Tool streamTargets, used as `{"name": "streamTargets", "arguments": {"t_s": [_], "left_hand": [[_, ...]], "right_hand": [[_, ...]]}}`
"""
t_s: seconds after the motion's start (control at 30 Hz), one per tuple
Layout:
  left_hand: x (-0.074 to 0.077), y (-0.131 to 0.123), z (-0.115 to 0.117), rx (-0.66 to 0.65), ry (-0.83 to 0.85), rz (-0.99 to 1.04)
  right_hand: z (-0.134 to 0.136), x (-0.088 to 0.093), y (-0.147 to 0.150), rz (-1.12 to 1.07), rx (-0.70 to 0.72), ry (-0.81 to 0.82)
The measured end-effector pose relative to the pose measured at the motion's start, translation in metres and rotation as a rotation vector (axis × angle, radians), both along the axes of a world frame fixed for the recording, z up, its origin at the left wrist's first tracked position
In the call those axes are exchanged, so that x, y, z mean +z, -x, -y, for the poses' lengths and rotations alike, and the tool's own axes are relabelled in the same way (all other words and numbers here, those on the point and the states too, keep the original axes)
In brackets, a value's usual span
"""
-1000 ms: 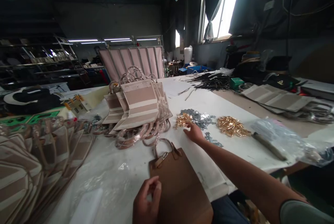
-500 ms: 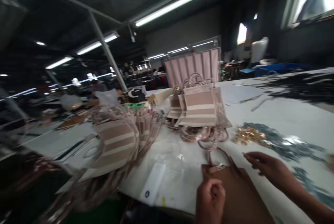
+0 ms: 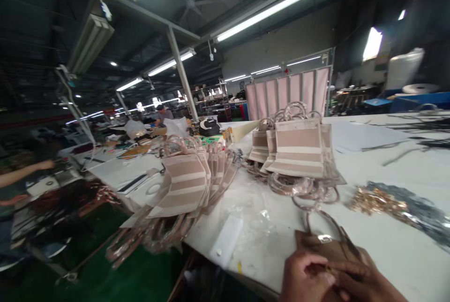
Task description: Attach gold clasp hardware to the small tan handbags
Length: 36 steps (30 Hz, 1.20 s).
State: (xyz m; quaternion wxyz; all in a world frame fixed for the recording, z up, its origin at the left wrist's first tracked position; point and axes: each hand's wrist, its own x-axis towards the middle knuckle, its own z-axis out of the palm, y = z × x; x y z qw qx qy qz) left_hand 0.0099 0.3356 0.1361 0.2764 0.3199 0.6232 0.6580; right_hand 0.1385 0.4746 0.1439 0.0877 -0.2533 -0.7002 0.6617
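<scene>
Brown bag (image 3: 305, 241), near R on white table (image 3: 276, 241): lower body hidden by L hand (image 3: 305, 277) & R hand (image 3: 363, 279). Handle (image 3: 334, 221) pts far, slightly L; long axis approx. near–far. Fingers curled, tips meeting; whether gripping any pc., can't tell.

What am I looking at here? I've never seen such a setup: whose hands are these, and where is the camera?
There is no machine: a person works bare-handed, filmed forward and down by a camera worn on the head. The left hand and right hand meet over a brown bag at the lower right; they may pinch something small, but that is unclear. On the white table also lie two groups of striped tan bags and, to the right, gold pieces beside grey pieces.
</scene>
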Motion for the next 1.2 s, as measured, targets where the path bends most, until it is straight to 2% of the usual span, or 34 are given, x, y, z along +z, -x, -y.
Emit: {"name": "streamTargets", "arguments": {"t_s": [0.13, 0.2, 0.33, 0.43, 0.53, 0.63, 0.8, 0.93, 1.1, 1.2], "left_hand": [[0.025, 0.000, 0.003, -0.105, 0.007, -0.088], [0.028, 0.006, -0.004, -0.126, 0.055, -0.093], [0.018, 0.022, -0.023, -0.060, 0.126, -0.022], [0.017, 0.027, -0.028, -0.049, 0.154, 0.012], [0.023, 0.023, -0.022, -0.084, 0.149, -0.040], [0.024, 0.018, -0.017, -0.119, 0.144, -0.072], [0.018, 0.019, -0.015, -0.159, 0.115, 0.011], [0.020, 0.021, -0.012, -0.201, 0.106, 0.091], [0.024, 0.020, -0.008, -0.253, 0.125, 0.077], [0.023, 0.021, -0.011, -0.270, 0.131, 0.020]], "right_hand": [[0.013, 0.035, -0.005, -0.114, -0.022, -0.007], [0.012, 0.041, 0.000, -0.147, -0.112, 0.060], [-0.001, 0.024, 0.009, -0.236, -0.292, 0.174], [-0.001, 0.013, 0.007, -0.302, -0.289, 0.052], [0.009, 0.014, 0.001, -0.329, -0.261, -0.086], [0.015, 0.016, -0.005, -0.334, -0.273, -0.138], [0.015, 0.009, -0.008, -0.331, -0.285, -0.113], [0.015, 0.004, -0.008, -0.394, -0.299, -0.072], [0.016, 0.009, -0.010, -0.362, -0.229, -0.176], [0.016, 0.014, -0.009, -0.327, -0.244, -0.221]]}}
